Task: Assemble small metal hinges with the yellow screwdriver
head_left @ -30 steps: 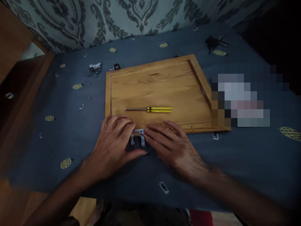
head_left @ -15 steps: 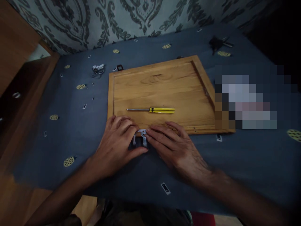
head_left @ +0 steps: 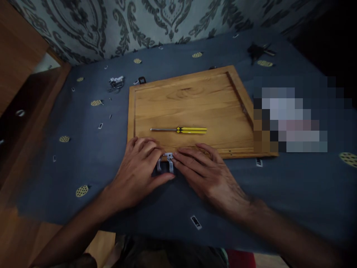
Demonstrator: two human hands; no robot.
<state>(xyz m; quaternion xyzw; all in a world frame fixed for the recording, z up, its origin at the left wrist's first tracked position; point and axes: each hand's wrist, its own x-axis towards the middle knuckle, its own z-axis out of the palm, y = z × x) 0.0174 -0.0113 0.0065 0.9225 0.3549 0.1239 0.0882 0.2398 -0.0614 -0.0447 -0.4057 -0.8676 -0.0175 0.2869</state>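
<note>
A silvery metal cabinet hinge (head_left: 169,163) sits at the near edge of a framed wooden cabinet door (head_left: 184,106). My left hand (head_left: 136,169) is closed about the hinge's left side, its fingers over the door edge and its thumb stretched below the metal arms. From the other side, my right hand (head_left: 208,173) lies with fingers extended along the door edge, the fingertips touching the hinge. A screwdriver (head_left: 192,130) with a yellow and black handle rests on the door just beyond both hands, its tip to the left.
Another metal hinge (head_left: 116,82) lies left of the door on the blue patterned cloth (head_left: 111,160), near small screws (head_left: 111,116). A dark object (head_left: 259,52) lies at the far right. Wooden furniture (head_left: 36,108) borders the left side; a patterned curtain (head_left: 156,22) hangs behind.
Hardly anything differs. Both hands keep their places at the hinge, and the whole view has shifted very slightly.
</note>
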